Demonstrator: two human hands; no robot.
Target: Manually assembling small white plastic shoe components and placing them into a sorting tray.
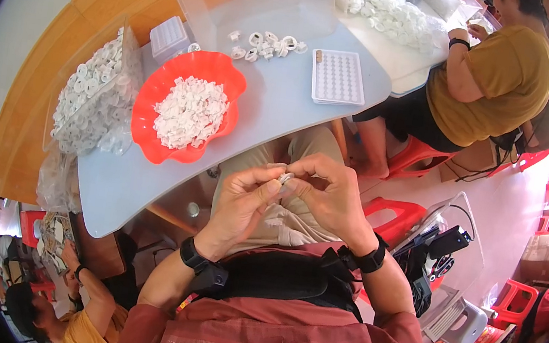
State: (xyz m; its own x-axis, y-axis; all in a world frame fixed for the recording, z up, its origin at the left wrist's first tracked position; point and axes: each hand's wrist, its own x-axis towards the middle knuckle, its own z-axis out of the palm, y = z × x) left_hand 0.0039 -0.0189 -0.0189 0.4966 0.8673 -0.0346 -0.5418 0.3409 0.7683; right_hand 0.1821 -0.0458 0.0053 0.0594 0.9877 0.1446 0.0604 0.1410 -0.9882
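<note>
Over my lap, my left hand and my right hand meet at the fingertips. Pinched between them is a small white plastic part, mostly covered by my thumbs and fingers. Beyond my left hand, a red scalloped bowl on the table holds a heap of small white plastic pieces. Several round white ring-shaped parts lie loose on the tabletop farther back. A white tray with rows of small hollows rests near the table's right edge.
Left of the bowl stands a clear bin full of white round parts. A translucent plastic box stands at the back. Another person sits at the right by a pile of white parts; one more works at lower left.
</note>
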